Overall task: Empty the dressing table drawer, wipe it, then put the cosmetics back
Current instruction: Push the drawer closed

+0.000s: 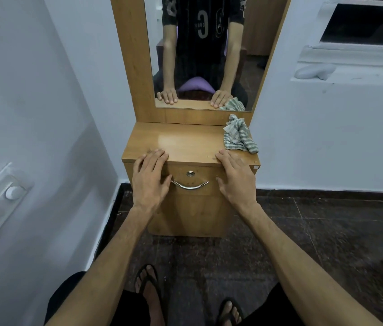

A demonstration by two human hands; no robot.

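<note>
Drawer (191,178) closed, handle (190,186) untouched. Left hand (149,177) and right hand (235,178) rest flat, fingers straight, on dressing table (185,142) front edge. Striped cloth (239,135) at 2 o'clock on top.

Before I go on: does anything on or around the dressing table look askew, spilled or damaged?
Nothing stands out. The drawer sits shut and square, its handle level. The striped cloth lies crumpled on the back right corner of the tabletop, one corner overhanging the edge. Both the left hand and right hand rest flat on the front edge.
</note>
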